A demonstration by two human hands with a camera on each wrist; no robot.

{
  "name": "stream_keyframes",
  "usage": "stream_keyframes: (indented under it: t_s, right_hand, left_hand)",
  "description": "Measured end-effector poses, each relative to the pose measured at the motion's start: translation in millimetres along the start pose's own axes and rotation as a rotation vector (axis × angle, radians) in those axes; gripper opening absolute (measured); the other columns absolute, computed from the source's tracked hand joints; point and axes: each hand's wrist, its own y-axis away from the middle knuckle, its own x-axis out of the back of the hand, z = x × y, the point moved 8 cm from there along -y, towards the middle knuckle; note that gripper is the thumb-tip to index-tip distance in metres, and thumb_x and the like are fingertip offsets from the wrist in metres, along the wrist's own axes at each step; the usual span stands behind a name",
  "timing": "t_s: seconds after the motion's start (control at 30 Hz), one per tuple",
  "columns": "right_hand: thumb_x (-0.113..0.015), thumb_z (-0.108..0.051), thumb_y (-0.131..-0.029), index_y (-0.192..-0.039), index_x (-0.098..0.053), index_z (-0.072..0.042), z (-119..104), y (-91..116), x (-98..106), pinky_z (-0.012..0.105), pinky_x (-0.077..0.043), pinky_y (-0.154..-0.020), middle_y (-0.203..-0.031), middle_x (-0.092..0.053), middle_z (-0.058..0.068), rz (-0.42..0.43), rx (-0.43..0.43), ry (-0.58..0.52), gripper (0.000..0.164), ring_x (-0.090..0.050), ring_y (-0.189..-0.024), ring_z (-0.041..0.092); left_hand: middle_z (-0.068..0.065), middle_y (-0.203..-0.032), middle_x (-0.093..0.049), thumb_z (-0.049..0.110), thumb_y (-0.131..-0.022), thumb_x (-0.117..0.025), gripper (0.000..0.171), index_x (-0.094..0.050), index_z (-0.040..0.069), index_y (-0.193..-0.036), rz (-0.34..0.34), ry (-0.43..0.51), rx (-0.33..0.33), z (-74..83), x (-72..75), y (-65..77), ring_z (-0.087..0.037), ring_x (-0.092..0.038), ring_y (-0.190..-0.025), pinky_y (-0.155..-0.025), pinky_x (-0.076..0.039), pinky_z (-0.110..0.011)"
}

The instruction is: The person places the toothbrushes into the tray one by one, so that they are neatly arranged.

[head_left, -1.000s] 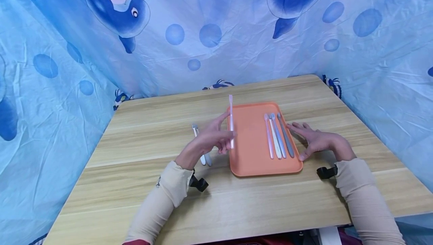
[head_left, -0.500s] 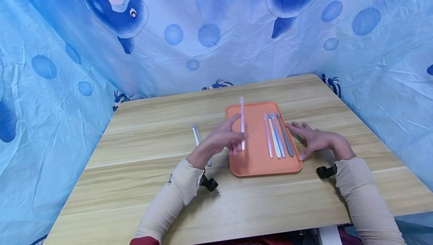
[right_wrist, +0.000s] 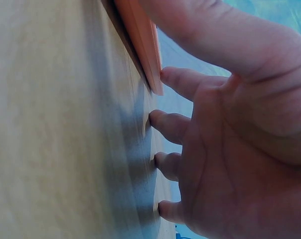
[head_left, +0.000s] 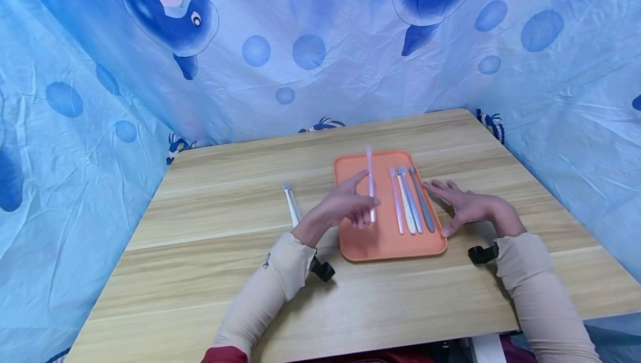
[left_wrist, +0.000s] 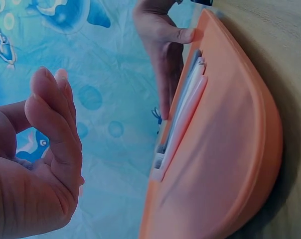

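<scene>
Above the left half of an orange tray (head_left: 370,249), my left hand (head_left: 348,202) pinches a pink toothbrush (head_left: 371,182), its head pointing to the far side. In the left wrist view that toothbrush is hidden behind the fingers (left_wrist: 56,119). My right hand (head_left: 463,208) rests at the tray's right edge, thumb and index finger touching the rim, other fingertips on the table in the right wrist view. Inside the tray, along its right side, lie a pink toothbrush (head_left: 397,201), a white one (head_left: 407,201), a blue-purple one (head_left: 413,201) and a dark grey one (head_left: 423,201), side by side.
Left of the tray, a white toothbrush (head_left: 290,204) and a grey one (head_left: 295,202) lie on the wooden table (head_left: 210,229), partly hidden by my left forearm. A blue dolphin-print curtain (head_left: 280,12) hangs behind and around the table.
My left hand has moved right with the pink toothbrush, from the tray's left edge to over its inside. The right hand and the toothbrushes in the tray have stayed put.
</scene>
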Motion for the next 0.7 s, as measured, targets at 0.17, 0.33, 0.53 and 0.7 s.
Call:
stream_keyframes:
  t_s: [0.17, 0.33, 0.53, 0.7]
  right_hand:
    - [-0.091, -0.033, -0.068, -0.161, -0.011, -0.008, 1.0, 0.4, -0.4, 0.088, 0.002, -0.105, -0.164, 0.003, 0.034, 0.003, -0.013, 0.000, 0.125, 0.015, -0.145, 0.065]
    - [-0.091, -0.033, -0.068, -0.161, -0.009, -0.007, 1.1, 0.6, 0.1, 0.088, 0.004, -0.105, -0.164, 0.003, 0.034, 0.004, -0.020, 0.003, 0.126, 0.016, -0.145, 0.064]
    - [-0.090, -0.034, -0.069, -0.161, -0.009, -0.006, 1.7, 0.3, 0.8, 0.088, 0.004, -0.104, -0.164, 0.004, 0.034, 0.000, -0.029, 0.005, 0.127, 0.016, -0.145, 0.064]
    - [-0.090, -0.035, -0.069, -0.161, -0.009, -0.006, 0.7, 0.5, 0.1, 0.089, 0.004, -0.103, -0.163, 0.004, 0.035, -0.006, -0.023, 0.000, 0.126, 0.016, -0.144, 0.065]
  left_hand:
    - [-0.004, -0.057, -0.061, 0.010, -0.094, -0.065, 0.093, -0.005, 0.024, -0.163, 0.002, -0.010, 0.031, -5.5, -4.9, -8.4, -0.014, -0.056, -0.043, -0.042, -0.050, -0.026]
    - [-0.004, -0.057, -0.062, 0.011, -0.094, -0.066, 0.093, -0.004, 0.024, -0.163, -0.007, 0.000, 0.050, -10.7, -10.5, -15.3, -0.014, -0.055, -0.043, -0.041, -0.049, -0.025]
    - [-0.005, -0.057, -0.062, 0.011, -0.094, -0.065, 0.093, -0.005, 0.024, -0.163, -0.004, 0.008, 0.077, -17.9, -15.9, -23.9, -0.014, -0.055, -0.043, -0.042, -0.049, -0.025]
    - [-0.006, -0.056, -0.061, 0.010, -0.095, -0.064, 0.090, -0.006, 0.024, -0.163, -0.015, 0.014, 0.095, -22.9, -21.5, -30.6, -0.014, -0.055, -0.042, -0.041, -0.049, -0.025]
